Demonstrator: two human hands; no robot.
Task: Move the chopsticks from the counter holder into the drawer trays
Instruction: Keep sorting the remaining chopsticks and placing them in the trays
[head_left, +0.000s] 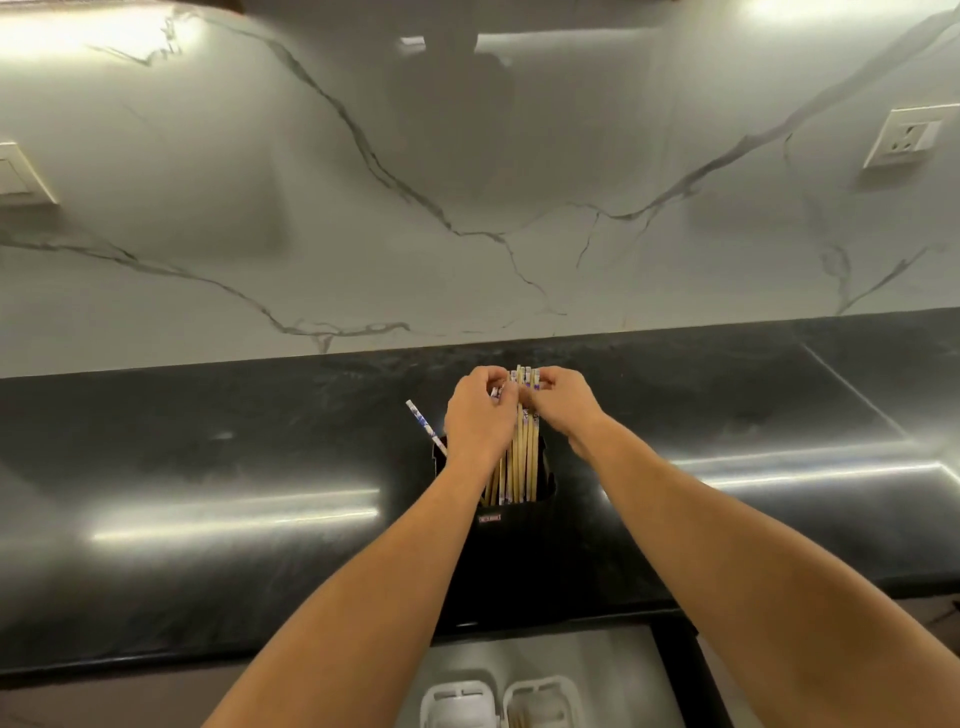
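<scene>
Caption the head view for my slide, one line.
Over a dark counter, left hand and right hand grip the chopstick bundle standing in the black holder; a stray chopstick leans aside.

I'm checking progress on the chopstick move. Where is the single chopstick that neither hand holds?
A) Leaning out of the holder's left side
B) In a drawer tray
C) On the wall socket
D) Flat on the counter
A: the lone chopstick leans leftward out of the black holder, apart from the bundle of chopsticks that the left hand and right hand both grip near the tops.
</scene>
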